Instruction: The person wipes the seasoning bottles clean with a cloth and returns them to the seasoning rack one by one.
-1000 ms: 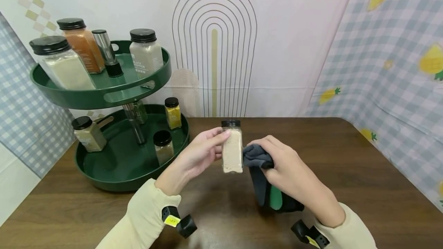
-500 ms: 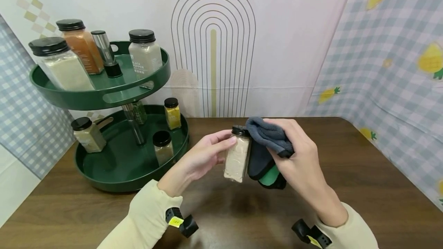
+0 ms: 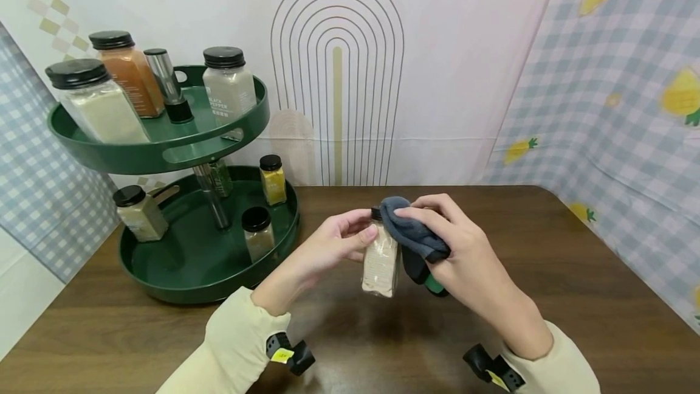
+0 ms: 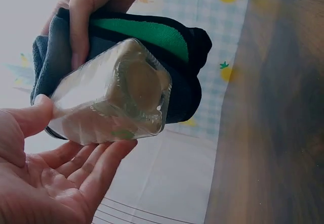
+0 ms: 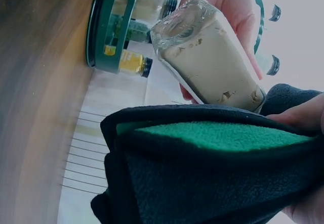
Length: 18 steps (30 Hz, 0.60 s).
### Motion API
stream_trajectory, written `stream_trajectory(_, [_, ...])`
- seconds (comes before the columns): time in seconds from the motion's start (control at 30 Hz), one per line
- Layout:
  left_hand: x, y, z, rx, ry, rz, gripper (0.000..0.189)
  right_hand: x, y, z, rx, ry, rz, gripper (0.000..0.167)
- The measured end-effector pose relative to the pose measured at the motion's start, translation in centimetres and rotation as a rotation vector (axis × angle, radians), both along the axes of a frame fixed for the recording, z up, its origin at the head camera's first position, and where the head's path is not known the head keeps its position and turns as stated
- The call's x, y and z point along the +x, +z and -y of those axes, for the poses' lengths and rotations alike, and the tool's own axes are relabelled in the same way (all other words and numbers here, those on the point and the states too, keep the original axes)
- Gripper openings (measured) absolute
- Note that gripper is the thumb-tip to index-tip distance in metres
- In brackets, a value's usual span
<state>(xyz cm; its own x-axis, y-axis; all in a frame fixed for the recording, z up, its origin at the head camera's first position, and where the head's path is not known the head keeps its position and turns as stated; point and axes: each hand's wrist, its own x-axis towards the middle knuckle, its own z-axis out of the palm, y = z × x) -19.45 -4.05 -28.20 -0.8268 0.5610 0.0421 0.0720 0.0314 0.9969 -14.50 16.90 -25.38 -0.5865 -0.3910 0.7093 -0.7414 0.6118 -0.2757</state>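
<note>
Above the table, my left hand (image 3: 328,248) pinches a clear square spice jar (image 3: 380,263) of pale powder near its black lid, thumb on one side and fingers on the other. The jar tilts slightly, and its base faces the camera in the left wrist view. My right hand (image 3: 465,248) grips a folded dark grey and green cloth (image 3: 412,233) and presses it against the jar's lid and upper side. Most of the lid is hidden by the cloth. Green lining shows in the cloth's fold (image 5: 223,135) in the right wrist view.
A green two-tier round stand (image 3: 202,287) occupies the left of the wooden table (image 3: 547,272). Its top tier bears several larger jars, among them an orange one (image 3: 131,75); smaller jars, including a yellow one (image 3: 273,181), stand below. A patterned curtain hangs behind.
The cloth has gone up from the jar's side to its lid, and its lower end has swung in behind the jar. The jar has shifted slightly right and down and tilted.
</note>
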Motion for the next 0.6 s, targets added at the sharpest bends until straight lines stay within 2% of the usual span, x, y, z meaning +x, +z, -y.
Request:
stream_trajectory(0.17, [0.1,0.0,-0.1,0.021,0.026,0.004,0.044,0.0,-0.1,0.1,0.042,0.009,-0.015,0.053])
stream_trajectory(0.27, [-0.2,0.0,0.1,0.049,0.072,0.028,0.044,0.0,-0.1,0.1,0.081,0.032,-0.003,0.053])
stream_trajectory(0.4, [-0.6,0.1,0.6,0.112,0.144,0.102,0.045,0.0,-0.4,0.1,0.149,0.075,0.066,0.06])
stream_trajectory(0.5, [-0.9,0.1,0.9,0.176,0.161,0.147,0.044,0.2,-0.5,0.0,0.207,0.099,0.132,0.063])
stream_trajectory(0.6, [-1.1,0.1,1.1,0.217,0.16,0.158,0.042,0.3,-0.5,-0.2,0.265,0.125,0.186,0.06])
